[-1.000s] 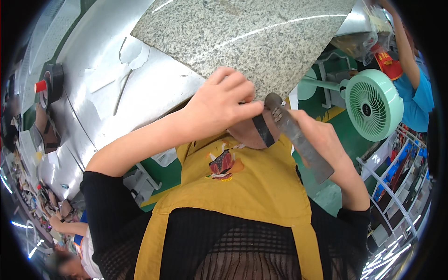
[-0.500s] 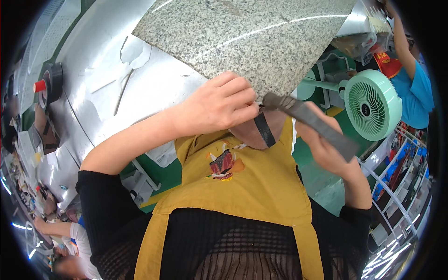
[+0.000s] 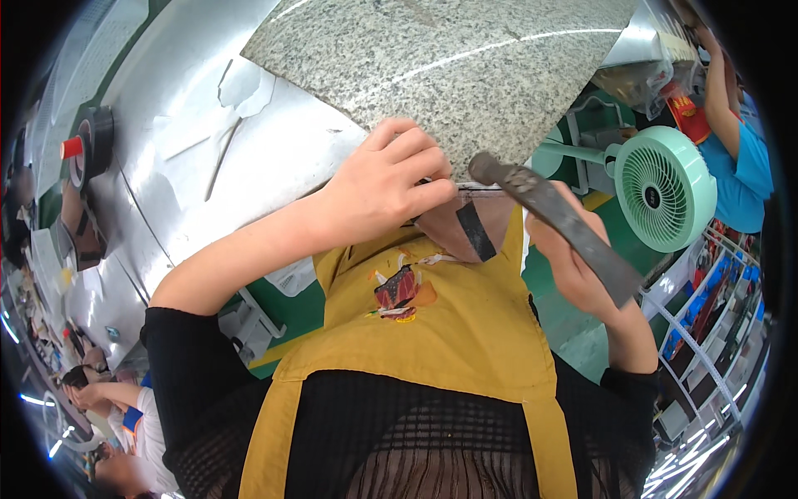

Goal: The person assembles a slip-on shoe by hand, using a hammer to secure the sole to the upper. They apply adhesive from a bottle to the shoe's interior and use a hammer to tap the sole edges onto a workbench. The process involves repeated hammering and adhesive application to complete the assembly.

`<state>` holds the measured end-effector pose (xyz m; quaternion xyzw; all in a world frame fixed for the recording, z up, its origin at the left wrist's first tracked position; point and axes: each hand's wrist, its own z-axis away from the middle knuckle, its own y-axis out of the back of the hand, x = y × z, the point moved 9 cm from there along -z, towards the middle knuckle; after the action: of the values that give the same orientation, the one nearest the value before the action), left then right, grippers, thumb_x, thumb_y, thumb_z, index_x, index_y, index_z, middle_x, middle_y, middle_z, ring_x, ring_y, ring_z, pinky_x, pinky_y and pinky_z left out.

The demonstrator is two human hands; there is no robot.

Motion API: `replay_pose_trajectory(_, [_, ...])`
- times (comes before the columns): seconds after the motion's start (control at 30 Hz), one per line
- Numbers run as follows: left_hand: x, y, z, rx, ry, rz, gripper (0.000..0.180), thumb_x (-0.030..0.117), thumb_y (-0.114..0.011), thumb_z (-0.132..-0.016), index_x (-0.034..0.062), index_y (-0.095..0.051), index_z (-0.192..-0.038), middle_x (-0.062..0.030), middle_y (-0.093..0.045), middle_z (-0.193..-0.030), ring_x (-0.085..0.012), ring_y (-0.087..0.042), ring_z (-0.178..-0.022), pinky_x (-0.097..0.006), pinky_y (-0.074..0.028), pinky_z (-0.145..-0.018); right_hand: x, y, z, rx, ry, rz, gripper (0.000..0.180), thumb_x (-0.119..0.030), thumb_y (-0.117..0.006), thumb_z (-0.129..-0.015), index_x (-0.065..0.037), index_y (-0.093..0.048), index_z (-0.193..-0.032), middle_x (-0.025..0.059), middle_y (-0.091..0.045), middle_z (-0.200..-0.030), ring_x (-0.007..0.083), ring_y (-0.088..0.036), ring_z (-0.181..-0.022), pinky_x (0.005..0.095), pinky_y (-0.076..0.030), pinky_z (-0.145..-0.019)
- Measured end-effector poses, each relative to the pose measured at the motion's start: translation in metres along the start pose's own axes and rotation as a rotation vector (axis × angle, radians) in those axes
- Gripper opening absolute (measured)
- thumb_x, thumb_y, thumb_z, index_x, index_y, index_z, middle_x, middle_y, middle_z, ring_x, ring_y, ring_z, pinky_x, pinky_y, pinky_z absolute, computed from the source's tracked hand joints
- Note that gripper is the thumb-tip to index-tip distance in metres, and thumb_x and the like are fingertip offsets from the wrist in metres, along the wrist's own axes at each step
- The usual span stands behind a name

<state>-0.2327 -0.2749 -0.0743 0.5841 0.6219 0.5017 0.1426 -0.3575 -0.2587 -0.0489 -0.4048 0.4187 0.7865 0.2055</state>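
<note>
My left hand is closed, its fingers pinching the upper edge of a brown leather-like piece at the near edge of the speckled granite slab. A short black strip crosses this piece, which hangs in front of my mustard apron. In my right hand is a dark hammer, gripped with the fingers wrapped round beneath it. Its rounded end points toward the slab's near corner, just right of my left fingers. The fingertips of my left hand are partly hidden.
A shiny metal table extends left of the slab, with a thin dark rod on it. Farther left stands a black tape roll. At right are a mint-green fan, a white rack and a co-worker's blue sleeve.
The hammer's rounded end has lifted slightly away from the slab's edge. My left hand has shifted a little left and up, and the brown piece's upper edge shows more.
</note>
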Motion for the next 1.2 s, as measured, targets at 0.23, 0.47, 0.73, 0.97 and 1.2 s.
replay_pose_trajectory(0.23, [0.003,0.000,0.001,-0.018,-0.001,-0.023,0.025,0.013,-0.063,-0.065,0.0111,-0.058,-0.089,-0.0008,-0.053,-0.089,-0.0220,-0.050,-0.088,-0.038,-0.040,-0.085,-0.006,-0.006,-0.002,0.004,0.063,0.053,0.025,-0.004,-0.053,-0.086,-0.002,-0.050,-0.111,0.0131,-0.055,-0.081,0.0322,-0.050,-0.067,0.0330,-0.044,-0.063])
replay_pose_trajectory(0.47, [-0.001,-0.005,-0.001,-0.054,0.141,-0.060,0.019,0.010,-0.065,-0.072,0.0089,-0.056,-0.089,-0.0025,-0.052,-0.086,-0.0232,-0.050,-0.087,-0.037,-0.040,-0.083,0.004,-0.021,0.000,-0.036,0.086,0.196,0.042,-0.004,-0.055,-0.081,-0.004,-0.043,-0.121,0.0197,-0.058,-0.094,0.0408,-0.058,-0.082,0.0398,-0.048,-0.067])
replay_pose_trajectory(0.73, [0.002,-0.014,-0.019,-0.341,0.399,0.266,0.012,0.009,-0.062,-0.074,0.0064,-0.053,-0.082,-0.0065,-0.053,-0.082,-0.0250,-0.054,-0.078,-0.035,-0.046,-0.070,0.041,0.018,0.024,0.180,-0.171,-0.395,0.016,-0.013,-0.047,-0.095,0.000,-0.053,-0.103,0.0011,-0.051,-0.074,0.0076,-0.045,-0.060,0.0245,-0.039,-0.054])
replay_pose_trajectory(0.97, [0.000,-0.034,-0.034,-0.163,0.460,0.129,0.009,0.010,-0.062,-0.078,0.0075,-0.057,-0.085,-0.0055,-0.053,-0.080,-0.0246,-0.057,-0.066,-0.034,-0.048,-0.058,0.037,0.025,0.035,0.206,-0.068,-0.166,0.018,-0.006,-0.048,-0.093,0.002,-0.052,-0.109,0.0060,-0.054,-0.081,0.0156,-0.055,-0.068,0.0275,-0.045,-0.063])
replay_pose_trajectory(1.2, [0.008,-0.021,-0.021,-0.055,0.304,0.082,0.015,0.008,-0.062,-0.073,0.0075,-0.060,-0.088,-0.0042,-0.053,-0.082,-0.0218,-0.056,-0.068,-0.033,-0.047,-0.058,0.024,0.021,0.027,0.174,0.085,-0.039,0.016,-0.005,-0.047,-0.091,0.001,-0.049,-0.106,0.0066,-0.046,-0.074,0.0157,-0.043,-0.065,0.0276,-0.038,-0.059])
